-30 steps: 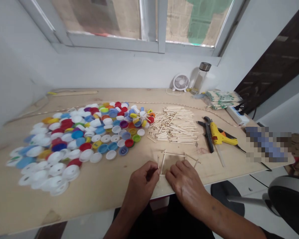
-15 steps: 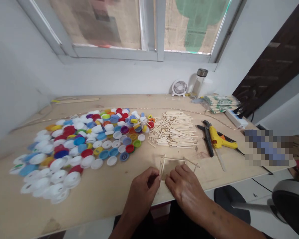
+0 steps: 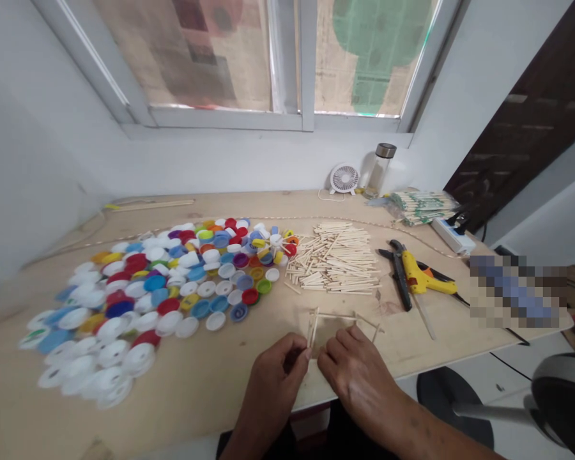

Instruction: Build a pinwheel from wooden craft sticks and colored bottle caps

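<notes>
A small frame of thin wooden sticks (image 3: 336,315) stands at the table's near edge, in front of me. My left hand (image 3: 274,382) pinches its near left corner between thumb and fingertips. My right hand (image 3: 357,367) is closed over the near side of the frame, fingers curled down. Its knuckles hide the fingertips and the sticks beneath them. Beyond the hands lies a loose pile of short wooden sticks (image 3: 338,259). To the right, a yellow glue gun (image 3: 421,276) rests beside black-handled pliers (image 3: 400,281).
Many coloured bottle caps (image 3: 153,281) spread over the left of the table (image 3: 196,377). A white fan (image 3: 344,178), a glass bottle (image 3: 379,171), bagged sticks (image 3: 424,206) and a power strip (image 3: 454,236) are at the back right. A black cable hangs off the right edge.
The view has tilted slightly upward, so the table things appear lower. Both hands keep nearly the same hold on the stick frame.
</notes>
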`<state>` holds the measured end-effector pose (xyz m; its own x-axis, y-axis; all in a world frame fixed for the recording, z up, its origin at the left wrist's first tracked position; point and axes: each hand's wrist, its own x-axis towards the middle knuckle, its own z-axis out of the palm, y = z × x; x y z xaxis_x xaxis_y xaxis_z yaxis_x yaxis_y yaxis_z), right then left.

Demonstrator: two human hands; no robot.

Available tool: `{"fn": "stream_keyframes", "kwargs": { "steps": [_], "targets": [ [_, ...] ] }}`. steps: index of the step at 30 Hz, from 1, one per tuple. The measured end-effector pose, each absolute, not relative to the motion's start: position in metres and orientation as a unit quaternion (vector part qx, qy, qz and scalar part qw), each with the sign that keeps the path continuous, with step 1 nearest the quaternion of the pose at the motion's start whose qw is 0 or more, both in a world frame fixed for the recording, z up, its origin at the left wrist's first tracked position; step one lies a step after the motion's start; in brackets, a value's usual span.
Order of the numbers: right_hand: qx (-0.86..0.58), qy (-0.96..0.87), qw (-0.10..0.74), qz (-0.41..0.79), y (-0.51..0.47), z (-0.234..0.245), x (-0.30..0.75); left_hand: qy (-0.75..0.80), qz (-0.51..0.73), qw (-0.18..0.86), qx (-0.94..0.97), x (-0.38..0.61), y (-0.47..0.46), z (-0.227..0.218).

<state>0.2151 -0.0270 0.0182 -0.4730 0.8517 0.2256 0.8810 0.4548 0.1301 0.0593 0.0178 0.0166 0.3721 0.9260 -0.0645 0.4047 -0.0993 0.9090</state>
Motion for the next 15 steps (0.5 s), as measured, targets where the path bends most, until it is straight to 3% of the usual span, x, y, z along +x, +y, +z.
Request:
{"fn": "stream_keyframes", "kwargs": {
  "steps": [7, 12, 15],
  "targets": [
    [-0.521, -0.843, 0.085, -0.101, -0.029, 0.024, 0.213, 0.488, 0.278, 0.458, 0.689, 0.057, 0.017, 0.012],
    [-0.54, -0.783, 0.303, -0.056, -0.053, 0.058, 0.232, 0.495, 0.263, 0.463, 0.686, 0.056, 0.018, 0.012],
    [-0.573, -0.721, 0.379, -0.089, -0.065, 0.058, 0.26, 0.5, 0.261, 0.454, 0.69, 0.057, 0.019, 0.011]
  ]
}}
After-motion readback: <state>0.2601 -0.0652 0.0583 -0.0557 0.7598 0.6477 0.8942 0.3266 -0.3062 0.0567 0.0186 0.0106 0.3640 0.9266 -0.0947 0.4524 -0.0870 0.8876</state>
